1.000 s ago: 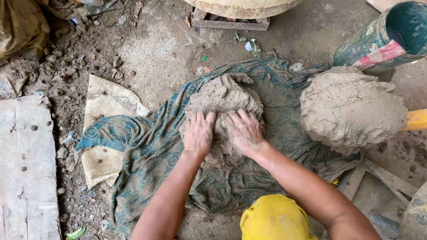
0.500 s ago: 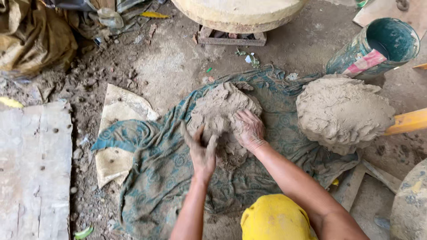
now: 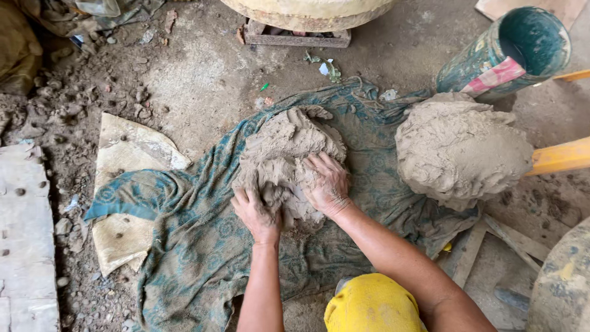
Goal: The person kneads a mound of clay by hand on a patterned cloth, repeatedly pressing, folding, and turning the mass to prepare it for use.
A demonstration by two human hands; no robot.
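A lump of wet grey-brown clay (image 3: pixel 286 150) lies on a teal patterned cloth (image 3: pixel 203 233) spread over the dirt floor. My left hand (image 3: pixel 255 212) grips the lump's near left edge, fingers dug under a fold of clay. My right hand (image 3: pixel 326 184) presses flat on the lump's near right side, fingers spread over it. Both hands are smeared with clay. A bigger mound of clay (image 3: pixel 458 147) sits at the cloth's right end, apart from my hands.
A teal cylinder (image 3: pixel 510 52) lies tipped at the upper right beside an orange bar (image 3: pixel 562 157). A round stone wheel on a wooden frame (image 3: pixel 298 38) is at the top. A pale sack piece (image 3: pixel 126 147), rubble and a grey slab (image 3: pixel 24 246) are left. My yellow-clad knee (image 3: pixel 369 304) is below.
My left hand lifted off the lump, swung to its near left edge and now grips a fold of clay there. My right hand stayed pressing on the right side.
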